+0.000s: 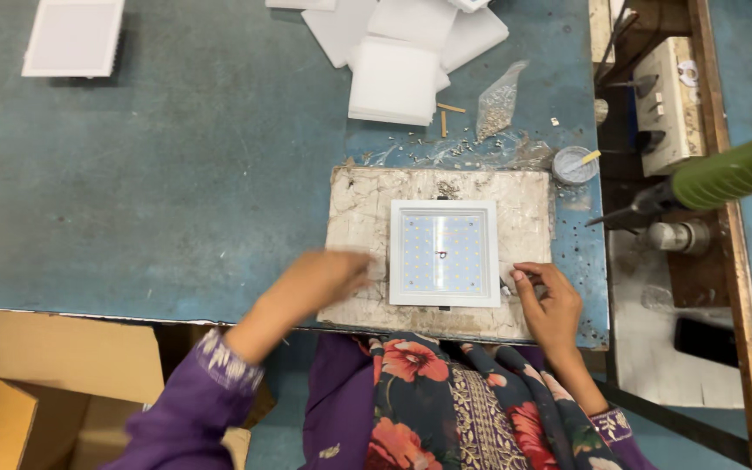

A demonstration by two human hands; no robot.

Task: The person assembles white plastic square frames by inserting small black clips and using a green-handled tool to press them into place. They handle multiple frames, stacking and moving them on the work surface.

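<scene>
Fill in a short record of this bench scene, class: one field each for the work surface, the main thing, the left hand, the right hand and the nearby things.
Work surface: worn pale board lying on a blue table.
Main thing: square white light panel, flat on the board, rows of small dots on its face.
Left hand: left hand blurred, resting on the board by the panel's left edge.
Right hand: right hand at the panel's lower right corner, fingers pinched together.
Nearby things: stack of white sheets, small clear bag, round tub.
</scene>
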